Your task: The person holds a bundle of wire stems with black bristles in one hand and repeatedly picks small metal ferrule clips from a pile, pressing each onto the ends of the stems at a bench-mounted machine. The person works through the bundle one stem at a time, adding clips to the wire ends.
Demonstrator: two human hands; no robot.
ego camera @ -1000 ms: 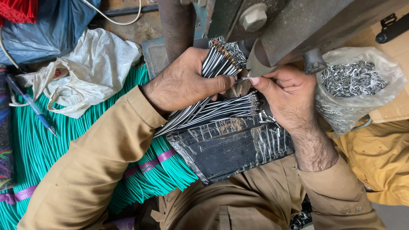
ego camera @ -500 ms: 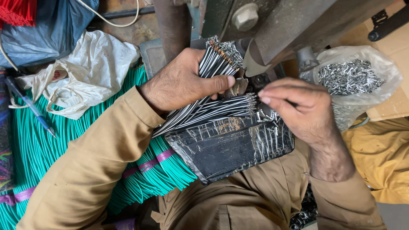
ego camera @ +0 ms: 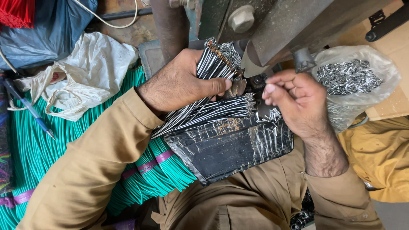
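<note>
Left hand (ego camera: 181, 87) grips a fanned wire bundle (ego camera: 200, 106) at the press (ego camera: 255, 81), over the black worktop (ego camera: 226, 149). Right hand (ego camera: 298, 102), fingers pinched together, probably feeds 1 wire end; next calls for steady alignment.

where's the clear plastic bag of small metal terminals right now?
Head view, upper right: the clear plastic bag of small metal terminals sits just beyond the right hand, under the grey metal machine, on brown cardboard.
</note>
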